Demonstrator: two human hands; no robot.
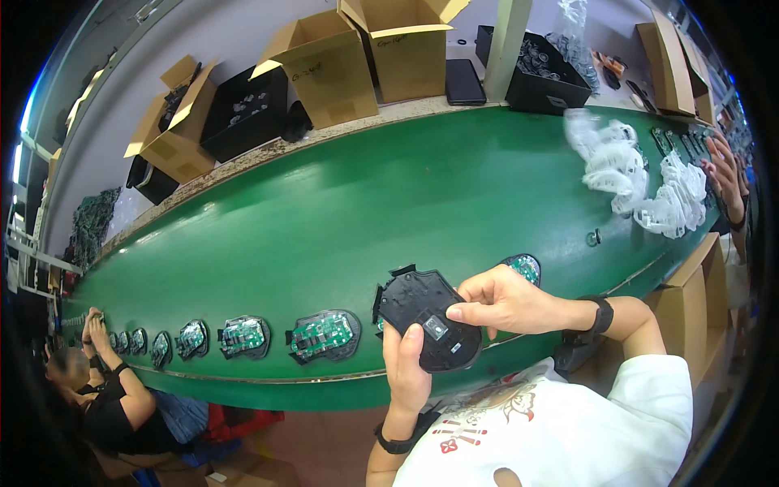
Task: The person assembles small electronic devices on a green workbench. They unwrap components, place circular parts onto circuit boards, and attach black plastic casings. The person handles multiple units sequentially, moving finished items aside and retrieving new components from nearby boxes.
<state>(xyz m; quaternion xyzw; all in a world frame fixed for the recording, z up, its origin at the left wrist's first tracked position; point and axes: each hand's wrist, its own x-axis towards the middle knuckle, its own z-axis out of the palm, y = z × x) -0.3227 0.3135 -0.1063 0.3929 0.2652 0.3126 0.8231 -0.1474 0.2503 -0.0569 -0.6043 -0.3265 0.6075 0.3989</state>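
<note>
A black plastic housing (415, 302) is held above the near edge of the green work surface, its ribbed, dark face turned up with a small pale label on it. My left hand (406, 365) grips its near left edge, thumb on top. From the right, my right hand (507, 300) holds the other edge, thumb pressed on the face near the label. The fingers beneath are mostly hidden. Part of a green board shows behind the housing's left side. Just past my right hand lies a black shell with a green circuit board (526, 268).
Black shells with green circuit boards (324, 334) line the belt (349, 211) toward a co-worker (105, 373) at far left. White plastic parts (617, 166) are heaped at right, near another person's hand (725, 172). Cardboard boxes (329, 85) and black bins (545, 73) stand on the back ledge.
</note>
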